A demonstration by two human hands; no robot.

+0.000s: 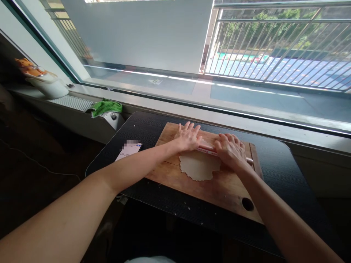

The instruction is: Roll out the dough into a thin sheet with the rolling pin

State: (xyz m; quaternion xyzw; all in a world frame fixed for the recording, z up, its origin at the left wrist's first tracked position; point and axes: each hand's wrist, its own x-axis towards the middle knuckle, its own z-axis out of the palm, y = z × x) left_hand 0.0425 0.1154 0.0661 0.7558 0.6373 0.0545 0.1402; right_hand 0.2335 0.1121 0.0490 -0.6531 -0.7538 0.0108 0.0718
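Background: on my feed, a large window [153, 54] spans the far side; a metal railing [274, 47] stands outside it at right.
Ledge, far left: a white container [49, 86] with an orange figure [27, 67] at its top; a green cloth [106, 107] lies at the ledge's [70, 102] right end.
Table: dark top [285, 168], rounded corners, set near the window.
Phone: lit [131, 149], on the table left of the board, partly covered by my left forearm.
Board: wooden [227, 199], flat on the table, round hole at its near right corner.
Left hand: mine [189, 138], laid over the rolling pin's left part; fingers extended, moderately wide.
Dough: thin sheet [200, 168], ragged edge, on the board, its far side at the pin.
Rolling pin: crosswise [207, 149], beneath both hands.
Right hand: mine [230, 149], atop the pin; fingers extended, slightly bent, narrowly spaced; the pin's end projects beyond.
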